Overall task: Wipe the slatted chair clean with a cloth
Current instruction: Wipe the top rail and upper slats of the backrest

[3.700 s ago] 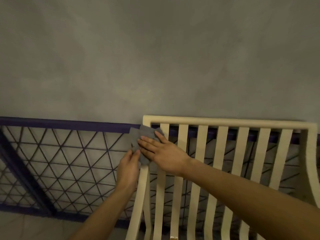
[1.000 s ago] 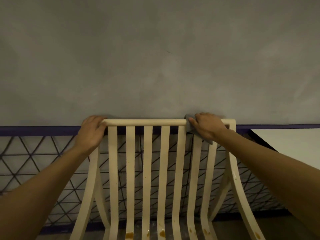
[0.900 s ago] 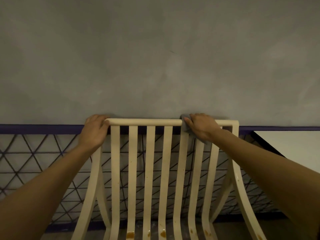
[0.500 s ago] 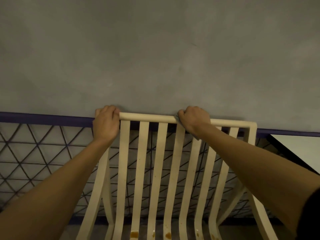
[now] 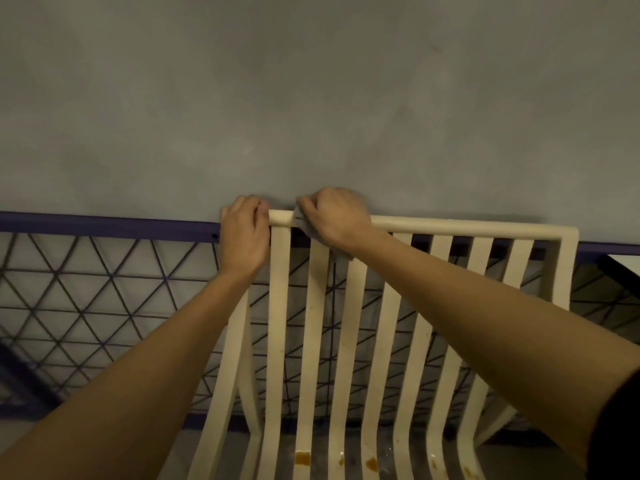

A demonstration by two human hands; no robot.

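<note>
The cream slatted chair (image 5: 450,227) stands with its back towards a grey plaster wall (image 5: 311,98), in front of a purple-railed mesh fence (image 5: 86,299), and orange-brown stains (image 5: 302,458) show low on its slats near me. The cloth (image 5: 343,253) lies on the left end of the chair's top rail, almost wholly under my right hand (image 5: 334,220), only a grey corner showing below my palm. My right fingers curl over the rail, clamping the cloth to it, while just to the left my left hand (image 5: 244,233) grips the chair's top left corner, fingers wrapped over it.
</note>
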